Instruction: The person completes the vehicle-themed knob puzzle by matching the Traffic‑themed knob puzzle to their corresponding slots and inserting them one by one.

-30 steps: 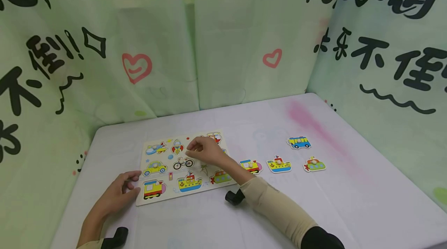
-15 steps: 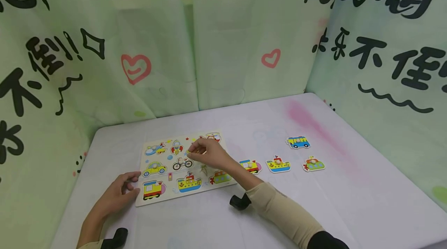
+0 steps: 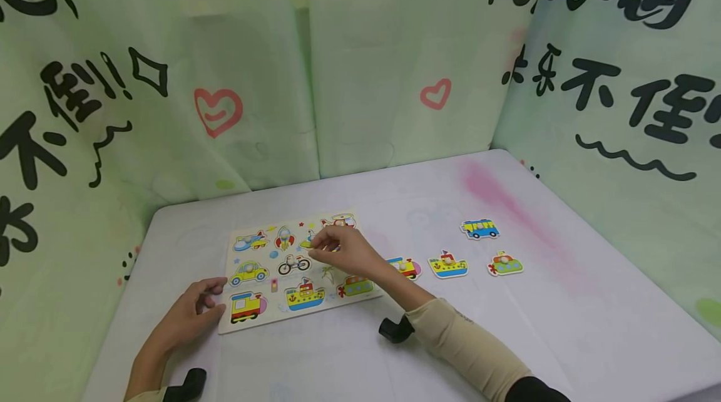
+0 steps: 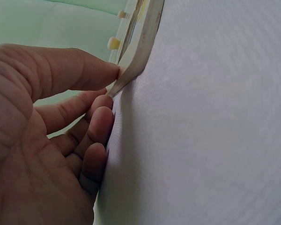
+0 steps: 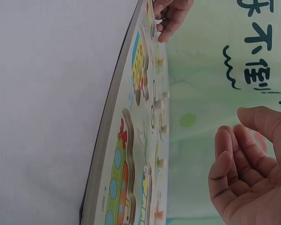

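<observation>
A cream puzzle board (image 3: 270, 320) with vehicle pictures lies on the table. My left hand (image 3: 188, 311) is at its left edge; in the left wrist view the thumb and fingertips touch the board's corner and side. My right hand (image 3: 352, 255) hovers over the board's upper right, fingers loosely curled. The right wrist view shows nothing between that hand's thumb and fingers. Below it, a green submarine picture (image 5: 116, 187) lies in a cut-out recess. A bicycle picture (image 3: 294, 264) and a rocket piece (image 3: 285, 238) are near the right hand, which partly covers the board.
Loose on the table to the right are a train piece (image 3: 407, 268), a ship piece (image 3: 448, 264), a bus piece (image 3: 480, 228) and a submarine piece (image 3: 505, 263). Green printed curtains (image 3: 366, 76) enclose the white table (image 3: 315, 364) at the back and sides.
My right hand has drawn slightly to the right over the board, uncovering a small picture beside the rocket. My left hand stays at the board's left edge.
</observation>
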A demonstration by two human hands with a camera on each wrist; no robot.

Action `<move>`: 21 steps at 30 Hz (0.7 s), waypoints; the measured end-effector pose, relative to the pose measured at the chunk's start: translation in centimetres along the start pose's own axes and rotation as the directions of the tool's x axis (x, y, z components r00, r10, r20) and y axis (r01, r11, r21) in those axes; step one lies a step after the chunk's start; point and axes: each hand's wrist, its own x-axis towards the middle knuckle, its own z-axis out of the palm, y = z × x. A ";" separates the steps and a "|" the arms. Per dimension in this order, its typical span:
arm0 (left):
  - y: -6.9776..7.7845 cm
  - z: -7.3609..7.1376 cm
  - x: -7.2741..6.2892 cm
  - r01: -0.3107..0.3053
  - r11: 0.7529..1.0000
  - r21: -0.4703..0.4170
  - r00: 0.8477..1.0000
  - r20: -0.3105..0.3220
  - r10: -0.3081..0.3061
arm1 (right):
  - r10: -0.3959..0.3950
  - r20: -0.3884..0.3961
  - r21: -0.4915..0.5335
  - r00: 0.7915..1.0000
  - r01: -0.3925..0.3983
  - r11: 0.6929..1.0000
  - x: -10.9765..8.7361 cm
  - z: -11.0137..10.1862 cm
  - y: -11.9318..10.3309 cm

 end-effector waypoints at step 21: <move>-0.1 0.0 0.1 -0.019 1.000 0.004 1.000 -0.007 0.019 | 0.046 -0.049 -0.048 0.998 -0.048 0.998 -1.7 -3.1 1.1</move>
